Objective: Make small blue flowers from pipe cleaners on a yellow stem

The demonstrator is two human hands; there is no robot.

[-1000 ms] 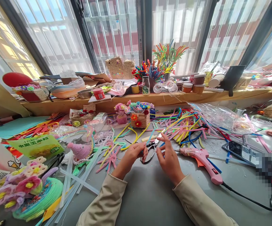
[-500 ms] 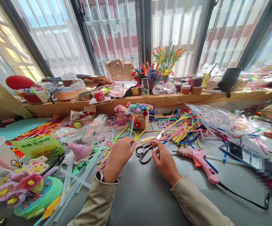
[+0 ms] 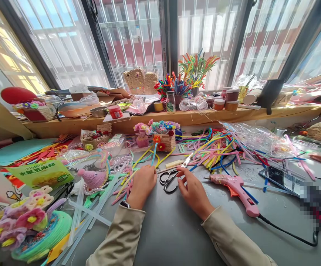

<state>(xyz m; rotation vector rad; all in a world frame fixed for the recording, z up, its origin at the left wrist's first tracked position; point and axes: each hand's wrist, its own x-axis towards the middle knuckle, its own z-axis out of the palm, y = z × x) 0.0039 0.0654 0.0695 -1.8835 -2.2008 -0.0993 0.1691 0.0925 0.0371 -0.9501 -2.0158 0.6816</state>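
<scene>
My left hand [image 3: 143, 184] is closed round a light blue pipe cleaner [image 3: 154, 152], which sticks up from the fist toward the small flower basket [image 3: 166, 142]. A pair of scissors [image 3: 172, 181] with black-rimmed handles lies on the grey table, blades pointing away to the right. My right hand [image 3: 193, 188] rests just right of the scissors, its fingers loosely bent and apart. Those fingertips reach over the middle of the scissors; whether they press on them I cannot tell. A beige stick [image 3: 175, 164] lies just behind the scissors.
On the right lie a pink glue gun [image 3: 239, 188] with its black cord and a phone [image 3: 279, 180]. Many pipe cleaners [image 3: 216, 149] are heaped behind. Clear glue sticks [image 3: 102, 203], a pink crocheted hat [image 3: 93, 180] and a felt flower piece [image 3: 42, 234] crowd the left.
My left hand has come slightly lower and nearer to me, with the blue pipe cleaner in it. My right hand has barely shifted beside the scissors. The view has moved a little.
</scene>
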